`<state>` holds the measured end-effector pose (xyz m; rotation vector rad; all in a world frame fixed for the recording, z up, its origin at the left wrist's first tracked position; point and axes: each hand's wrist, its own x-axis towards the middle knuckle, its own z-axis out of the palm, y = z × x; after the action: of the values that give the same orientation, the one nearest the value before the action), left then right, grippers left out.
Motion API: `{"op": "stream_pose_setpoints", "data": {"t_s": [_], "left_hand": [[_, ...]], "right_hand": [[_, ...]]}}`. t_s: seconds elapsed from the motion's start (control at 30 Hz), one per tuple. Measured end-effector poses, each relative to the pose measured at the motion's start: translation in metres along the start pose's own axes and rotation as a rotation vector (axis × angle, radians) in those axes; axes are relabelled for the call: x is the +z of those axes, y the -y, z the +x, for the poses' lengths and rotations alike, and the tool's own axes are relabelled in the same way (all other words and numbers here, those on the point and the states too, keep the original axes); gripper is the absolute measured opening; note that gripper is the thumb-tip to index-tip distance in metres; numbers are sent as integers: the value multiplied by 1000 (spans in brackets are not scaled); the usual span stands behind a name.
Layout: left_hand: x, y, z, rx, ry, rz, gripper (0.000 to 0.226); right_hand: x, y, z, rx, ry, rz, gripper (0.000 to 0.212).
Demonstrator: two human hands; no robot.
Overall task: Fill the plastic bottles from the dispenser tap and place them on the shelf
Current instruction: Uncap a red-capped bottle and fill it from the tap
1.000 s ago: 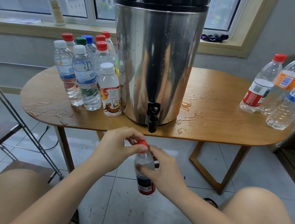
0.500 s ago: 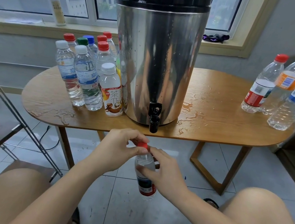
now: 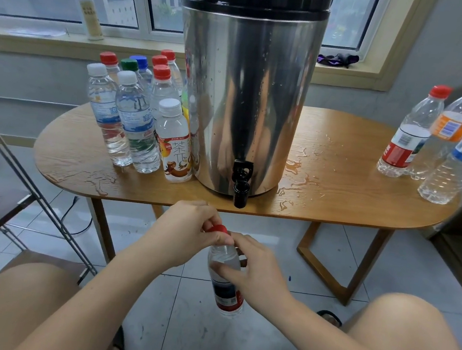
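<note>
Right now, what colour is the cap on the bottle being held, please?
The cap is red; head view.

Both bare forearms reach forward from the lower edge and meet in the middle, between the bare knees. The left hand [image 3: 188, 233] curls over the cap [image 3: 218, 228], pinching it with thumb and fingers. The right hand [image 3: 256, 267] grips the bottle [image 3: 226, 292] just below, thumb across its front.

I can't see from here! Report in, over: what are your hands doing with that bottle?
Left hand pinches red cap. Right hand grips bottle, upright, cap on. Nothing between bottle and tap. Over.
</note>
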<state>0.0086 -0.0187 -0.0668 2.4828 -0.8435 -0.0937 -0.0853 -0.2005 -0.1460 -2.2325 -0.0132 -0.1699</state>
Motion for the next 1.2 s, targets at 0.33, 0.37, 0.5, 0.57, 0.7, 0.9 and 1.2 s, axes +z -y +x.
{"op": "stream_pose_setpoints", "data": {"t_s": [0.33,0.37,0.5,0.57,0.7,0.9,1.2], "left_hand": [[-5,9,-4,169,105,-114,36],[-5,8,-4,162,103,-115,36],[-4,5,-7,91,-22,-73,39],[-1,3,-7,102,-51,-27,35],[1,1,-6,140,-11,-18,24],[-4,8,-4,202,98,-57,40],[1,4,-6,153,-43,-8,26]], "right_hand": [[-1,-1,3,-5,-17,6,46],[-1,-1,3,-4,-15,1,47],[-2,1,4,-10,-2,-7,46],[-2,2,3,-16,5,-5,44],[-3,0,3,-23,-10,15,41],[-4,-3,2,-33,-13,1,48],[-7,2,3,-39,3,6,45]]}}
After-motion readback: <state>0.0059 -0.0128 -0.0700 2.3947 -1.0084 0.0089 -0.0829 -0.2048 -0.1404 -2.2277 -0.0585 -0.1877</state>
